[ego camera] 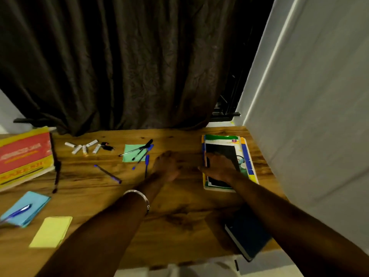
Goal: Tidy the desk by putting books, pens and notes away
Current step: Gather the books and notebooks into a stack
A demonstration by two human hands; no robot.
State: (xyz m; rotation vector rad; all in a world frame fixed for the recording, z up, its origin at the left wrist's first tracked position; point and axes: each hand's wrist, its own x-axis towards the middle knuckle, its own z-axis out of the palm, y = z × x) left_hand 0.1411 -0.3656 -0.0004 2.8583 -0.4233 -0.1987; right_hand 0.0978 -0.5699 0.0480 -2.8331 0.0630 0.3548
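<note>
The right hand [220, 166] is resting flat, fingers spread, on a stack of books [245, 156] whose glossy top cover is showing a black panel framed in green, white, blue and yellow; the stack is lying at the far right of the wooden bench [183, 212], close to the white wall. Its printed title is too blurred to read. The left hand [166, 166] is hovering just left of it over bare wood, fingers loosely extended and holding nothing, with a silver bangle [139, 196] on its wrist. A dark blue notebook [247, 234] is sitting at the near right edge, partly under the right forearm. Several blue and black pens [142, 151] are lying across a green sticky note [129, 154]. At the far left a red and yellow book [24, 156] is bearing unreadable lettering.
</note>
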